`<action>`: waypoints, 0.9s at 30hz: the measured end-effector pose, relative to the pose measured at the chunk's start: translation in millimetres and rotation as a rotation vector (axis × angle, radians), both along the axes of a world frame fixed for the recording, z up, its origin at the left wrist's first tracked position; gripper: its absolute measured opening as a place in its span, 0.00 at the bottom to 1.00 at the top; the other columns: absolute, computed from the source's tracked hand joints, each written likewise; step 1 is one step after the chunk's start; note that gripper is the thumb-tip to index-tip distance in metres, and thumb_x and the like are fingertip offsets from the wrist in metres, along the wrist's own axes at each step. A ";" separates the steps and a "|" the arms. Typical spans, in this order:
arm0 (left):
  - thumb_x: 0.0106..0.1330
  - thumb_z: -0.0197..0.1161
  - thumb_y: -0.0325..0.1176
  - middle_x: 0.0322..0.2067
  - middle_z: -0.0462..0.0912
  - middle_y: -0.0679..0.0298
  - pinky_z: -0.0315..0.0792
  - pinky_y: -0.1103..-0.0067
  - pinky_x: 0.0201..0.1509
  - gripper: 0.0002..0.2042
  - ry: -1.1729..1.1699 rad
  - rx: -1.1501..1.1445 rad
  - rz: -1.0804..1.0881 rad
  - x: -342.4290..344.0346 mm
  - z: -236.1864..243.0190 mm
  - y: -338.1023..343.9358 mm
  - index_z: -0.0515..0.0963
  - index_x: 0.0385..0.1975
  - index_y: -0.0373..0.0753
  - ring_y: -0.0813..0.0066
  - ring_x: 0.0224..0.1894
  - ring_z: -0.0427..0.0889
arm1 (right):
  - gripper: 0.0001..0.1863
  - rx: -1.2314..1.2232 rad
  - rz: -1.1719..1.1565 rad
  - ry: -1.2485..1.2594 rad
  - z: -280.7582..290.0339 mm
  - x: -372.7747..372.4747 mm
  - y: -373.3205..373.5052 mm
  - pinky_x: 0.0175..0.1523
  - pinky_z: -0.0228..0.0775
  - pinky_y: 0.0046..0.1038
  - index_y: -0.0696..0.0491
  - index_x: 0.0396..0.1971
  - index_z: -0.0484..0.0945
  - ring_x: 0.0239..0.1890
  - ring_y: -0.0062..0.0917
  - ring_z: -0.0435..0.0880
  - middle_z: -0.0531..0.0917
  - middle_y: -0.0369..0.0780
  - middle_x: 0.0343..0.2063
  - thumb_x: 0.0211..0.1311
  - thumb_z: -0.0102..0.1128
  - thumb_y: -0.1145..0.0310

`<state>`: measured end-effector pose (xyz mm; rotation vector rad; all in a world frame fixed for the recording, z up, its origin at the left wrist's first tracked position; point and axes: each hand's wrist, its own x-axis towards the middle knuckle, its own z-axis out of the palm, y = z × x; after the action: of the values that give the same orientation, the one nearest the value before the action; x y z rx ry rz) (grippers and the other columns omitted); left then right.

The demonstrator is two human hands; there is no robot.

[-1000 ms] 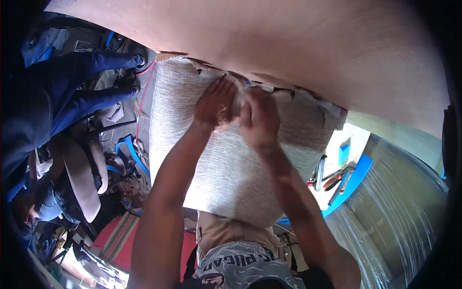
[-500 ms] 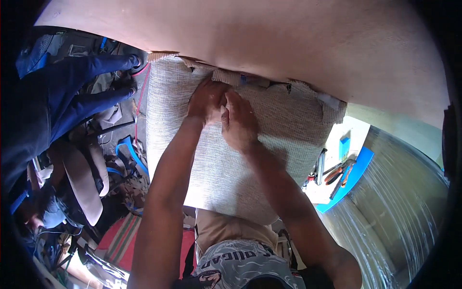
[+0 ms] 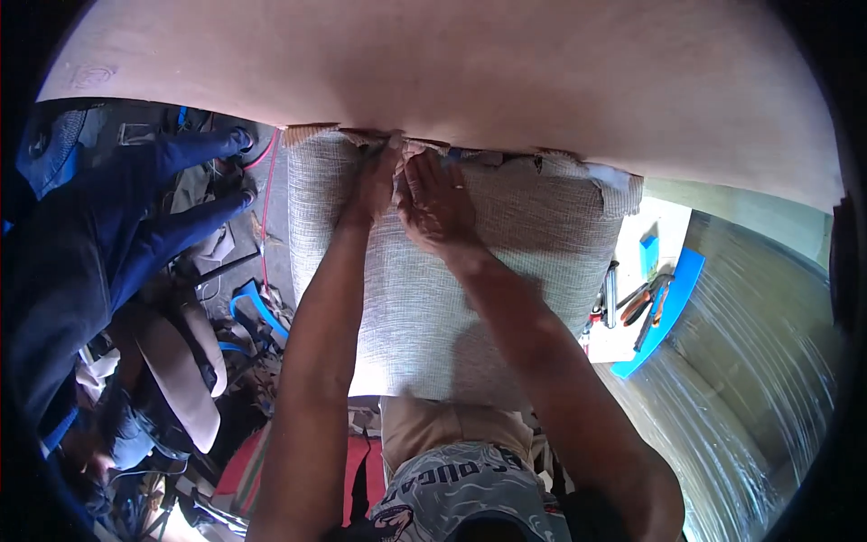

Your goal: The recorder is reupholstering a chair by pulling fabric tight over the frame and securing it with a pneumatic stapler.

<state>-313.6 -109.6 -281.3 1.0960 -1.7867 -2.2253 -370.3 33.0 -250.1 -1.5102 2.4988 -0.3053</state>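
- At the bottom centre, a grey patterned shirt (image 3: 442, 479) and tan trousers (image 3: 424, 425) are seen, with both forearms stretched upward across the frame.
- A padded piece (image 3: 406, 307) covered in grey-beige woven fabric is placed at the centre, its upper side lying along a large, smooth pale panel (image 3: 497, 72).
- The right hand (image 3: 440, 200) is laid palm down on the fabric, its fingers extended and fairly close together, with the tips at the ragged fabric edge (image 3: 562, 164).
- The left hand (image 3: 368, 188) is set just beside it, seen side-on with the fingers at that edge; whether cloth is pinched there cannot be told.
- The step in hand is judged to be the pressing or folding of the loose edge where fabric and panel meet; for the next move, a flat fold and even tension seem to be called for.
- At the right, pliers (image 3: 638, 303), a metal tool (image 3: 610, 294) and a blue block (image 3: 648, 256) are carried by a white tabletop (image 3: 673, 221), beside a blue strip (image 3: 691, 289).
- Beyond, plastic-wrapped furniture (image 3: 750, 361) is seen at the lower right.
- At the left, a co-worker's dark blue trousers (image 3: 68, 253) are shown above a curved beige piece (image 3: 176, 370).
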 end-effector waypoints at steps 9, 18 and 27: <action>0.69 0.53 0.32 0.65 0.78 0.51 0.61 0.62 0.78 0.26 -0.366 -1.496 -0.693 51.2 88.7 44.4 0.72 0.67 0.32 0.54 0.71 0.72 | 0.33 0.063 -0.068 0.043 -0.9 -3.4 -6.0 0.73 0.60 0.47 0.54 0.71 0.68 0.70 0.38 0.72 0.74 0.45 0.68 0.69 0.54 0.56; 0.72 0.47 0.41 0.71 0.69 0.48 0.43 0.63 0.85 0.28 -0.341 -1.539 -0.686 39.3 27.0 50.5 0.70 0.68 0.31 0.59 0.79 0.59 | 0.19 -0.011 -0.059 -0.191 -7.5 -31.9 4.9 0.61 0.73 0.44 0.52 0.57 0.77 0.59 0.39 0.80 0.80 0.46 0.57 0.69 0.57 0.63; 0.68 0.55 0.44 0.59 0.79 0.48 0.49 0.61 0.82 0.28 -0.281 -1.470 -0.653 23.8 32.3 50.1 0.73 0.63 0.31 0.54 0.73 0.67 | 0.15 -0.679 -0.178 -0.001 -36.2 -37.7 11.9 0.48 0.77 0.44 0.52 0.50 0.80 0.42 0.50 0.82 0.82 0.49 0.40 0.66 0.67 0.64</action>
<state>-289.9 -59.5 -249.0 0.4419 -3.1422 -0.2631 -407.9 44.9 -286.3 -1.4628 2.6706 -1.2873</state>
